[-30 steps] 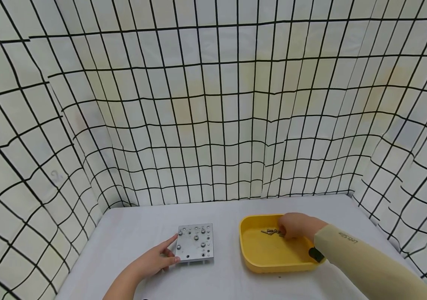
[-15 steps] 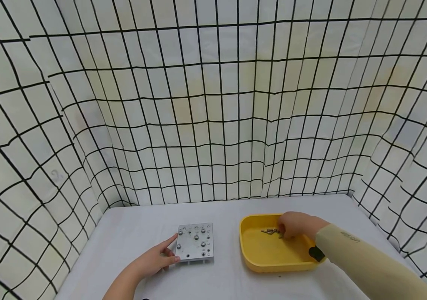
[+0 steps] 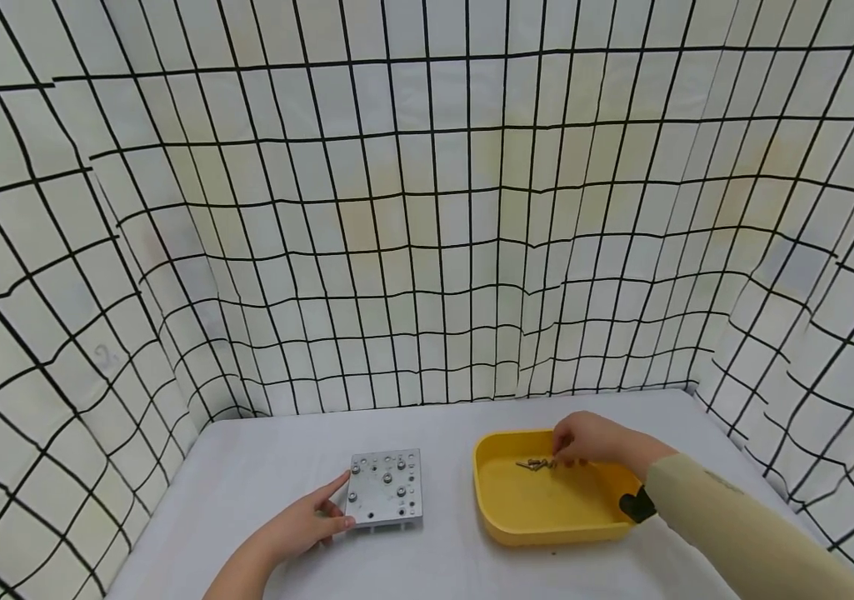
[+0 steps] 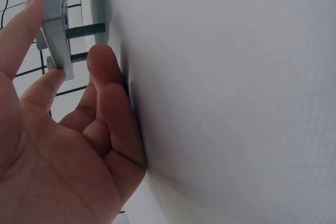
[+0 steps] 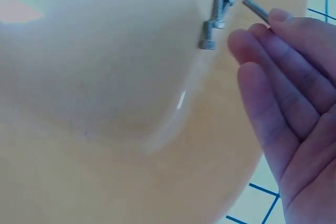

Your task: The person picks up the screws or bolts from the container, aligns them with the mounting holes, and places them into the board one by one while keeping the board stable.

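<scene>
A square silver metal plate (image 3: 385,492) bears holes and several screws, whose threaded ends (image 4: 86,30) stick out beneath it. My left hand (image 3: 305,525) holds its left side, thumb at the near corner and index finger farther back. In the left wrist view the other fingers are bent beside the plate, close to the white cloth. My right hand (image 3: 593,437) is over the back of the yellow tray (image 3: 531,537). Its thumb and fingertips pinch a threaded screw (image 5: 256,10), whose head the fingers hide. Several loose screws (image 5: 212,22) lie in the tray close to those fingertips.
White cloth (image 3: 449,550) covers the table under plate and tray. White walls with a black grid (image 3: 456,292) enclose the back and sides. A dark object (image 3: 638,505) at the right wrist overlaps the tray's right rim.
My right hand has risen a little from the loose screws, and a screw now shows between its fingertips. The left hand stays on the plate. The head view has shifted slightly.
</scene>
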### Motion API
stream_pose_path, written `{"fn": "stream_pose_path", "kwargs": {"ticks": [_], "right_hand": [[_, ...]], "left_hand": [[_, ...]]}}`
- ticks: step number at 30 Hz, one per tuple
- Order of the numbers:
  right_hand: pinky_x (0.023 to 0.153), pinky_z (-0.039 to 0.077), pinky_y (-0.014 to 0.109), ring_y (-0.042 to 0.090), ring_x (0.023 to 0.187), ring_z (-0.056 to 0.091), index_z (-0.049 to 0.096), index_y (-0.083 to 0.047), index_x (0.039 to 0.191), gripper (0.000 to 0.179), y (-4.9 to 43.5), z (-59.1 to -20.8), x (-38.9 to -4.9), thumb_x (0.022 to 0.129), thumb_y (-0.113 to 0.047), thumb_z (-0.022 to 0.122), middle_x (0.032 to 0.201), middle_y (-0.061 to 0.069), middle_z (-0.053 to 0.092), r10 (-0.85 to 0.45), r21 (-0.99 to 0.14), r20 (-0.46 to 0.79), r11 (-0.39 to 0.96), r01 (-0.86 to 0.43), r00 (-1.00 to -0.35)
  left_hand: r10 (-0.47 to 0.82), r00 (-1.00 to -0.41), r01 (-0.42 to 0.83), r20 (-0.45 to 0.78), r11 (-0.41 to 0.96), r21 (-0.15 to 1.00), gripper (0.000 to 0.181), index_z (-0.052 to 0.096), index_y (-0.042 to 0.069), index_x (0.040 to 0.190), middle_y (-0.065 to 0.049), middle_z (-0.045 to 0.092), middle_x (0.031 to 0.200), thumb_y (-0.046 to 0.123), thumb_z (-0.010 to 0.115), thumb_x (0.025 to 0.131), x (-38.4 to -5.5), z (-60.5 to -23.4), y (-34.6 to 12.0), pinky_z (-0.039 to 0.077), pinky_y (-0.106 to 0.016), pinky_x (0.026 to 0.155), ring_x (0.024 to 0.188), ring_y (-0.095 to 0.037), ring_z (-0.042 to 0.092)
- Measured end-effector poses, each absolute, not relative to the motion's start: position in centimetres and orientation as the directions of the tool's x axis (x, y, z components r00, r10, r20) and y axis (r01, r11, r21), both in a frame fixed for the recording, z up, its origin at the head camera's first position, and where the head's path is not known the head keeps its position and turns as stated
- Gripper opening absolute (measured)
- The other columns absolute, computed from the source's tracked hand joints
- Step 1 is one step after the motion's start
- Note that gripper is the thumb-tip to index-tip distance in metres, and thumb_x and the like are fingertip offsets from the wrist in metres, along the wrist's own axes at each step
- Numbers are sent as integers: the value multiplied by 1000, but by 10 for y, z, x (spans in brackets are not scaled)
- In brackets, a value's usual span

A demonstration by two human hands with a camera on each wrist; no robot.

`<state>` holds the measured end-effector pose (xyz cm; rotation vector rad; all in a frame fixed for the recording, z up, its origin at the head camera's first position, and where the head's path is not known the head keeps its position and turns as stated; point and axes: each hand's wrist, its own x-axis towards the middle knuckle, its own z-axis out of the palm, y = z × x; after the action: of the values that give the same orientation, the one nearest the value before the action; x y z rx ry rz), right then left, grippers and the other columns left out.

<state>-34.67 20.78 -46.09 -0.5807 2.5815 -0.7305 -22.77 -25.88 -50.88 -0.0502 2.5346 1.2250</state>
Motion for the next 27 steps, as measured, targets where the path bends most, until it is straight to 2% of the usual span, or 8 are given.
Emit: {"fn": "stream_pose_path", "kwargs": {"ticks": [8,16,27], "right_hand": [[68,54,33,25,79,62,72,-14,88,5,215,-459,-348,93,-15,71,80,0,67,-517,-637,-140,700,-323,-845],[72,54,34,27,84,63,73,-12,94,6,212,-456,-348,92,-18,72,87,0,70,-472,-702,-107,659,-270,-875],[77,56,36,24,87,65,74,-11,101,13,185,-453,-342,92,-21,72,94,4,71,-488,-763,-68,588,-270,-870]], "left_hand": [[118,-944,-169,-309,630,758,89,33,11,155,-4,58,93,36,79,83,-227,-511,-260,47,-34,66,71,-20,55],[99,-945,-176,-310,646,743,88,34,11,155,-4,58,93,36,79,83,-228,-503,-258,46,-34,65,71,-20,55],[110,-942,-179,-317,635,752,89,33,10,155,-4,58,92,35,79,84,-228,-508,-259,46,-34,65,71,-20,55]]}}
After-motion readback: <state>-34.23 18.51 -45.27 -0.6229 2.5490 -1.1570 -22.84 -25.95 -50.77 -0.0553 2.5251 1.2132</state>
